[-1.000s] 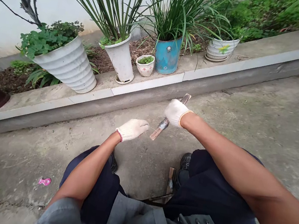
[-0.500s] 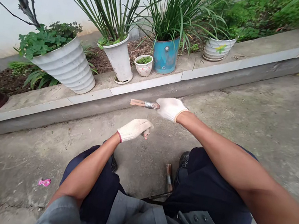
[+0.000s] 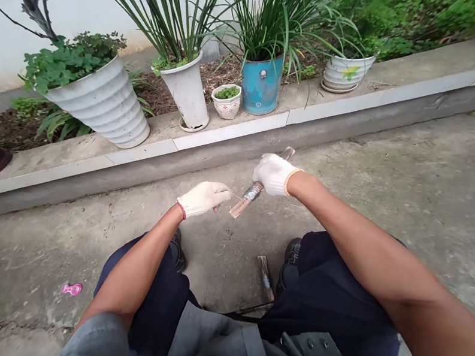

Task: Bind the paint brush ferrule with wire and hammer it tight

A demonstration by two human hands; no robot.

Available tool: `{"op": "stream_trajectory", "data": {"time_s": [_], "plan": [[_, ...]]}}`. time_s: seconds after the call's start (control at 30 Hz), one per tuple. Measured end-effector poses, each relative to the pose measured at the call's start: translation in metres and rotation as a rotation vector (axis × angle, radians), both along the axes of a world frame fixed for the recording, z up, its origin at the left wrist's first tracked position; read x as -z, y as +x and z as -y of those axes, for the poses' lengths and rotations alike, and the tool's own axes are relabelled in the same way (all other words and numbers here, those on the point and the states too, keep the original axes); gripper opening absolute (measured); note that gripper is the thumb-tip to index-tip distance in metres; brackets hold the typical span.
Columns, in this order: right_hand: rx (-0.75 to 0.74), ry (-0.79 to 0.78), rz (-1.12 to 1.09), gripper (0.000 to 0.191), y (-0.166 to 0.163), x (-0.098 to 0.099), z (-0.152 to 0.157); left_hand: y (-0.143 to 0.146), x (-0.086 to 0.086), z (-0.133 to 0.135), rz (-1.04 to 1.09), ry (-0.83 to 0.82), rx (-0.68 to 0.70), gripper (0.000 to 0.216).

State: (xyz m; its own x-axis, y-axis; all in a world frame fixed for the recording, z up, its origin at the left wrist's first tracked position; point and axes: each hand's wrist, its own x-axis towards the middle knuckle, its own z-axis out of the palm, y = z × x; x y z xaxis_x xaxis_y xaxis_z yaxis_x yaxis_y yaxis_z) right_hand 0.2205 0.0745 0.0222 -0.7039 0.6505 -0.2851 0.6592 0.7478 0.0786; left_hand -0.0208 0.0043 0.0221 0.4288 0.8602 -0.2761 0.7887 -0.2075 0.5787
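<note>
Your right hand [image 3: 273, 174] is clamped on a short brown wooden stick wrapped in silver wire [image 3: 247, 196], poking down-left of it; your left hand [image 3: 202, 197] pinches a thin wire strand [image 3: 234, 196] beside its tip.

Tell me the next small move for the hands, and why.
Likely roll the stick a part-turn in the right hand while the left hand pulls the wire taut. The wire runs from that hand to a silvery coil on the stick, so a turn would seem to lay on one more wrap.
</note>
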Motion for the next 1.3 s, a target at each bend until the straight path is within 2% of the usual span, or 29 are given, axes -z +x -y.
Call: {"op": "stream_trajectory", "data": {"time_s": [0.07, 0.13, 0.27, 0.37, 0.43, 0.57, 0.63, 0.8, 0.87, 0.93, 1.03, 1.13, 1.23, 1.3], "plan": [[-0.017, -0.171, -0.045, 0.023, 0.004, -0.002, 0.001, 0.0, -0.001, 0.001, 0.049, 0.016, -0.006, 0.04], [0.027, -0.271, -0.127, 0.023, 0.004, -0.006, 0.003, 0.002, -0.002, 0.002, 0.144, 0.005, -0.001, 0.041], [0.151, -0.308, -0.333, 0.032, -0.004, -0.013, 0.009, 0.009, 0.001, 0.006, 0.439, -0.111, -0.088, 0.045], [0.29, -0.375, -0.425, 0.04, -0.014, -0.015, 0.01, 0.01, 0.005, 0.005, 0.521, -0.165, -0.2, 0.036], [0.393, -0.313, -0.405, 0.042, -0.021, -0.014, 0.01, 0.01, 0.008, 0.005, 0.553, -0.201, -0.225, 0.028], [0.529, -0.011, -0.263, 0.04, -0.031, -0.011, 0.008, 0.01, 0.015, 0.005, 0.605, -0.297, -0.204, 0.026], [0.559, 0.039, -0.212, 0.037, -0.033, -0.009, 0.008, 0.011, 0.017, 0.006, 0.582, -0.339, -0.202, 0.028], [0.43, 0.239, -0.079, 0.03, -0.029, -0.004, 0.008, 0.014, 0.02, 0.006, 0.427, -0.36, -0.205, 0.027], [0.335, 0.331, -0.002, 0.029, -0.026, 0.0, 0.007, 0.014, 0.02, 0.004, 0.343, -0.31, -0.167, 0.027], [0.218, 0.359, 0.033, 0.028, -0.023, 0.004, 0.005, 0.014, 0.018, 0.003, 0.251, -0.233, -0.087, 0.028], [0.062, 0.28, 0.007, 0.022, -0.016, 0.007, 0.003, 0.013, 0.014, 0.0, 0.116, -0.115, 0.024, 0.033], [-0.041, 0.072, -0.007, 0.02, -0.007, 0.004, 0.003, 0.01, 0.009, 0.0, 0.078, -0.093, 0.018, 0.033], [-0.068, -0.203, -0.021, 0.025, 0.003, -0.002, 0.005, 0.009, 0.007, 0.002, 0.169, -0.133, -0.022, 0.031], [-0.049, -0.403, -0.119, 0.026, 0.008, -0.006, 0.007, 0.009, 0.009, 0.003, 0.293, -0.158, -0.058, 0.032]]}}
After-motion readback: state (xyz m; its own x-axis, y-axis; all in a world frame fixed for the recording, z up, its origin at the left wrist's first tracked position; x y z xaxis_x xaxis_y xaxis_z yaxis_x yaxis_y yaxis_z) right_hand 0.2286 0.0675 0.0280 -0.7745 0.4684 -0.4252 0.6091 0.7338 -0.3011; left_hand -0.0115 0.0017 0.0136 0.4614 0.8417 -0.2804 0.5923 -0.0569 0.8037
